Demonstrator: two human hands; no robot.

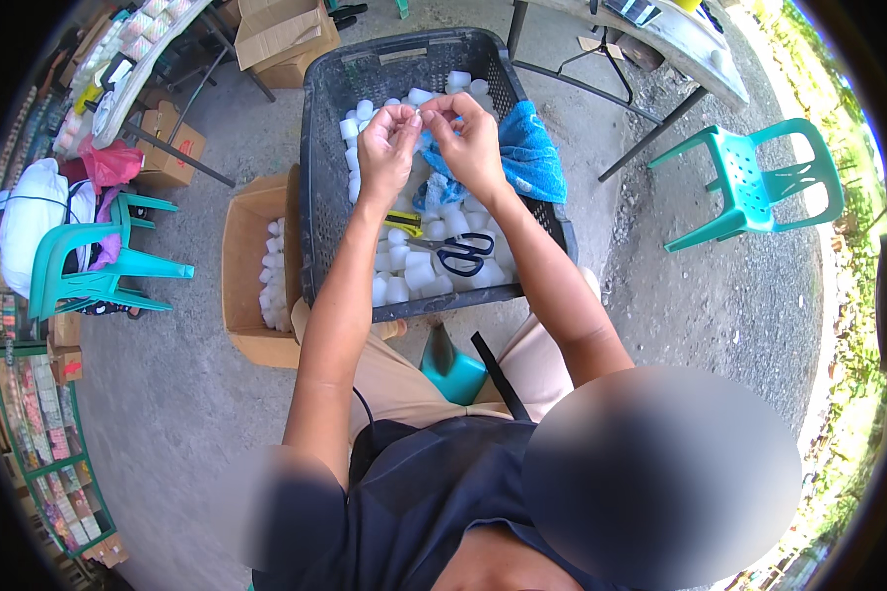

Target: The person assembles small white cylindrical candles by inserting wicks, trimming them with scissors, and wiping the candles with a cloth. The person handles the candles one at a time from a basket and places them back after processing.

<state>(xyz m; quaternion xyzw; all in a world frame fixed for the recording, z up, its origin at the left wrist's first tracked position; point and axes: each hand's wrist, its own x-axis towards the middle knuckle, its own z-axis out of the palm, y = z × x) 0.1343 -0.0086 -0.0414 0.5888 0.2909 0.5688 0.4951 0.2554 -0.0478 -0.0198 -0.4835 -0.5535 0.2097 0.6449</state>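
Note:
My left hand (388,150) and my right hand (466,140) meet above the black plastic crate (310,148), fingertips pinched together. Something tiny and pale is between them, too small to name. Below lie many small white cylindrical pieces (420,273) that fill much of the crate. On top of these rest dark-handled scissors (463,253) and a yellow-and-black tool (404,221), partly covered by other things. A blue towel (532,156) is draped over the crate's right side, beside my right forearm.
Left of the crate stands an open cardboard box (256,222) holding more white pieces. Green plastic chairs are at the right (749,182) and left (108,256), the left one loaded with bags. Tables (660,44) stand beyond, and shelves (54,443) line the left.

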